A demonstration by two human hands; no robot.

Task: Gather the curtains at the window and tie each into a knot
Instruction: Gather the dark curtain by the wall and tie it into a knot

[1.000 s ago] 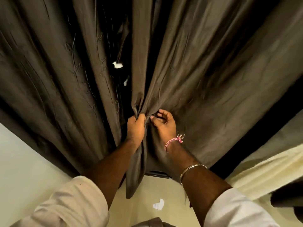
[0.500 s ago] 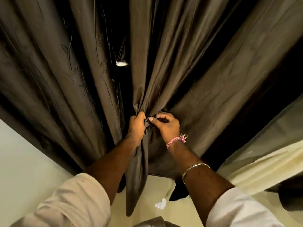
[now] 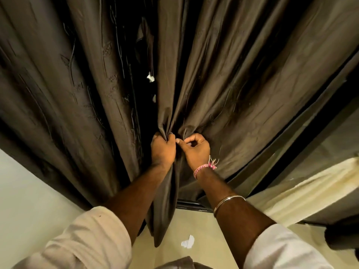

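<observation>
Two dark brown curtains hang in front of me. The right curtain point(image 3: 242, 78) is bunched at its inner edge, where my left hand point(image 3: 162, 150) grips the gathered folds in a fist. Just to its right, my right hand point(image 3: 196, 150) pinches another fold of the same curtain between thumb and fingers. The tail of the gathered cloth hangs down between my forearms. The left curtain point(image 3: 64, 98) hangs loose, touched by neither hand. A dark gap separates the two curtains.
A pale wall point(image 3: 29, 200) lies at lower left. A cream cloth point(image 3: 301, 193) drapes at lower right beside a dark window frame point(image 3: 194, 205). A white scrap point(image 3: 188, 242) lies on the light floor below my arms.
My right hand closed from loose fingers into a pinch on a fold and drew more cloth toward my left fist. The bunch under my left hand grew thicker.
</observation>
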